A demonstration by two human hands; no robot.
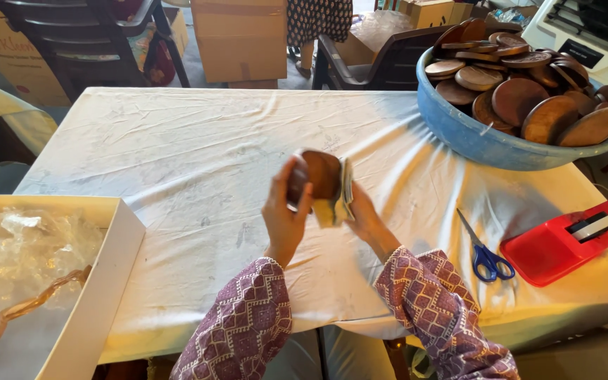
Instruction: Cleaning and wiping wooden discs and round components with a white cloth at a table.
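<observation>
A round brown wooden disc [318, 173] is held upright above the middle of the table. My left hand [284, 211] grips its left edge, thumb on the front face. My right hand [364, 211] presses a folded yellowish cloth [338, 204] against the disc's right side. Both wrists wear purple patterned sleeves. The table is covered with a creased white cloth [198, 148].
A blue tub [473, 137] heaped with several wooden discs stands at the back right. Blue-handled scissors [483, 253] and a red tape dispenser [564, 239] lie at the right. A white box [96, 281] with clear plastic sits at the left front. Chairs and cardboard boxes stand behind the table.
</observation>
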